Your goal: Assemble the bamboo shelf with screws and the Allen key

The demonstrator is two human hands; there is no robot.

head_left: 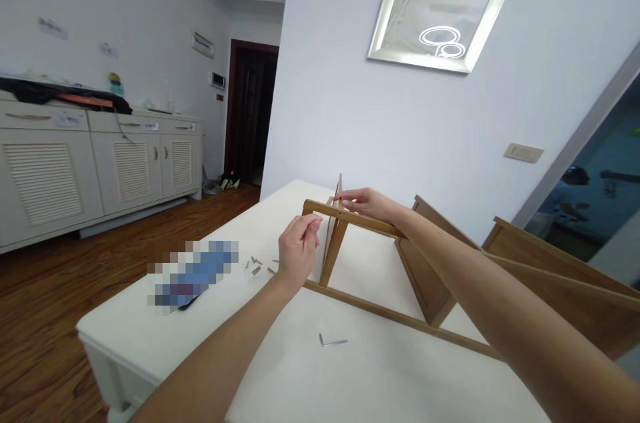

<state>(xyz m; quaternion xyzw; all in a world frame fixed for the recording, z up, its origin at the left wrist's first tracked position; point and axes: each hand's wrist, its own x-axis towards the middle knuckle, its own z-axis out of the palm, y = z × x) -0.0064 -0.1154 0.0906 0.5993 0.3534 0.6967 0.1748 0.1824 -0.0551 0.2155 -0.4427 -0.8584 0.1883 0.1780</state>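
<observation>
A wooden shelf frame (370, 305) lies on its side on the white table, with flat wooden boards standing between its rails. My right hand (367, 201) reaches over the upper rail (367, 217), its fingertips closed on the edge of the end board (340, 184). Just in front of that rail's left end, my left hand (299, 243) is closed in a pinch. Whatever its fingers may hold is too small to make out. An L-shaped hex key (334, 343) rests on the table nearer me. Several screws (256, 270) are scattered left of my left hand.
The white table (400, 383) stands close to the wall. A blurred-out blue object (197, 273) lies near its left edge. More shelf boards (565, 263) extend to the right. A white cabinet (100, 169) lines the far left wall, and a person (565, 196) appears beyond the right opening.
</observation>
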